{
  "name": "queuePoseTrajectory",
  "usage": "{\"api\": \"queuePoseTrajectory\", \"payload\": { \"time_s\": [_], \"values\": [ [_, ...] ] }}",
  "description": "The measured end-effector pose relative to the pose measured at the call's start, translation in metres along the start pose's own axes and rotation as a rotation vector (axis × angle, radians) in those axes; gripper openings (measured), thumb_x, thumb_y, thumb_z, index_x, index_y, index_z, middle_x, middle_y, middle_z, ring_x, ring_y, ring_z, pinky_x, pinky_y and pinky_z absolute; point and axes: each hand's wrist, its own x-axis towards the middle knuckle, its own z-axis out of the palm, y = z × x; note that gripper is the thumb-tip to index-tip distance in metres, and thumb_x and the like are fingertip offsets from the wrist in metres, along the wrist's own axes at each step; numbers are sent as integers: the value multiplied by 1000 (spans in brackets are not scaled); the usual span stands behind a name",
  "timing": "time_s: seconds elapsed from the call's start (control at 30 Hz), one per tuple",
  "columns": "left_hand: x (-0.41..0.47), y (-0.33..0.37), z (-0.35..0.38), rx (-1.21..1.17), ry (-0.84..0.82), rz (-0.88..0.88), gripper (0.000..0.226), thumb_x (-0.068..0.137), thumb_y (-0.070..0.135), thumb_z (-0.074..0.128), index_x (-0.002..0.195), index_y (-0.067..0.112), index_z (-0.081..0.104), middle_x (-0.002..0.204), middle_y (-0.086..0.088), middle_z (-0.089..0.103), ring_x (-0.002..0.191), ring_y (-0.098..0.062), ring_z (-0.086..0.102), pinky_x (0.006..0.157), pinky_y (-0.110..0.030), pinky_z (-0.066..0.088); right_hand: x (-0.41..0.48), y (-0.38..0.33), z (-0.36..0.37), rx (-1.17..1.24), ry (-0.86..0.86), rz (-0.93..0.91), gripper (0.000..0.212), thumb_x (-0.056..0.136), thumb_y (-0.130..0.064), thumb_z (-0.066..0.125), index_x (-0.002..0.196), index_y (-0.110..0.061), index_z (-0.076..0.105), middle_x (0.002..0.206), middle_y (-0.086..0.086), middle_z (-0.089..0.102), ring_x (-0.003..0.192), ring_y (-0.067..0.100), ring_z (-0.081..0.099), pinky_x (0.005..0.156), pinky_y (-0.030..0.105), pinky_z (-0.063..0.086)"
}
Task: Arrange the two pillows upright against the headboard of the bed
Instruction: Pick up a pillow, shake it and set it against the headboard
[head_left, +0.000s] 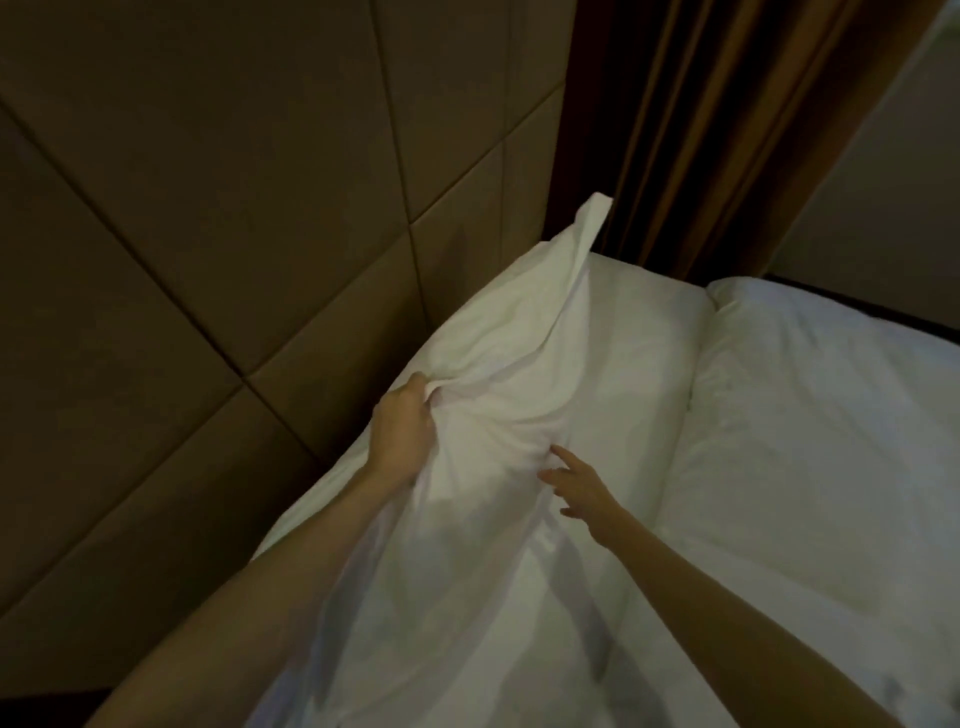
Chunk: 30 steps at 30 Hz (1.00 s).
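Closest to the camera, two bare arms reach out over the white bed (805, 467). The left hand (402, 431) has its grip closed tight on a bunch of cloth at the top edge of a white pillow (509, 374). The right hand (582, 486) is open, fingers spread, just touching the pillow's front and holding nothing. The pillow stands partly up, leaning toward the padded brown headboard (234, 218), with one corner poking up high. Only one pillow can be told for sure; the puffy white shape farther right could be the second or just bedding. Behind hangs a brown curtain (701, 130).

The pillow looks soft and floppy, so it could slump or fold over if the left hand lets go too soon. No words or labels can be seen anywhere.
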Motion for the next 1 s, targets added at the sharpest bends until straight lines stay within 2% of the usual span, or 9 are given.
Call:
{"api": "queuePoseTrajectory", "payload": {
  "time_s": [0.23, 0.37, 0.43, 0.5, 0.53, 0.63, 0.73, 0.87, 1.0],
  "values": [
    [29, 89, -15, -199, 73, 230, 14, 87, -3, 44, 87, -4, 58, 79, -22, 65, 72, -31, 62, 63, -39, 49, 3, -2, -25, 360, -31, 21, 74, 86, -52, 57, 149, -39, 21, 153, 0, 35, 129, 31, 45, 103, 47, 41],
    [69, 127, -31, -310, 168, 236, 15, 78, -8, 41, 73, 2, 52, 69, -11, 55, 66, -19, 51, 55, -28, 30, 9, -6, -46, 550, 5, 53, 73, 84, -60, 51, 148, -35, 26, 150, 2, 38, 128, 30, 46, 103, 49, 41],
    [88, 142, -39, -375, 217, 240, 17, 75, -5, 40, 69, 10, 45, 64, -5, 48, 64, -14, 44, 55, -28, 25, 10, -6, -51, 666, -12, 122, 73, 77, -69, 51, 136, -26, 45, 132, 6, 51, 107, 28, 56, 95, 47, 46],
    [109, 154, -42, -446, 253, 233, 13, 75, -2, 38, 68, 8, 45, 63, -1, 46, 64, -9, 40, 57, -28, 27, 12, -5, -53, 716, -40, 187, 75, 61, -81, 52, 103, -19, 62, 99, 7, 58, 80, 26, 57, 76, 40, 50],
    [121, 162, -41, -475, 270, 234, 12, 76, -2, 38, 69, 4, 47, 64, -1, 47, 65, -10, 40, 59, -29, 28, 16, -5, -54, 756, -50, 197, 77, 59, -83, 52, 98, -17, 64, 95, 9, 60, 81, 30, 60, 75, 40, 52],
    [163, 189, -30, -542, 308, 250, 13, 78, -3, 39, 69, 2, 47, 62, 4, 44, 65, -9, 39, 60, -28, 29, 35, -30, -68, 1055, -119, 29, 64, 81, -69, 47, 117, -20, 67, 110, 9, 72, 107, 34, 66, 91, 49, 53],
    [203, 217, -18, -587, 309, 299, 16, 79, -5, 39, 70, 6, 47, 65, -1, 47, 64, -5, 38, 60, -27, 29, 56, -82, -91, 1220, -61, -122, 47, 93, -55, 39, 104, -22, 70, 93, 2, 79, 89, 26, 70, 73, 37, 55],
    [262, 250, -1, -568, 302, 381, 18, 78, -4, 37, 77, 2, 54, 76, -7, 55, 67, -4, 45, 59, -23, 36, 95, -138, -126, 1283, -6, -225, 49, 95, -54, 35, 91, -21, 71, 86, 1, 77, 76, 25, 71, 56, 27, 56],
    [318, 266, -1, -410, 311, 514, 24, 77, -6, 39, 83, 3, 60, 81, -13, 63, 74, -7, 51, 56, -18, 33, 137, -198, -146, 1104, 62, -157, 56, 93, -61, 32, 112, -16, 58, 109, 4, 61, 95, 30, 54, 84, 40, 47]
  ]
}}
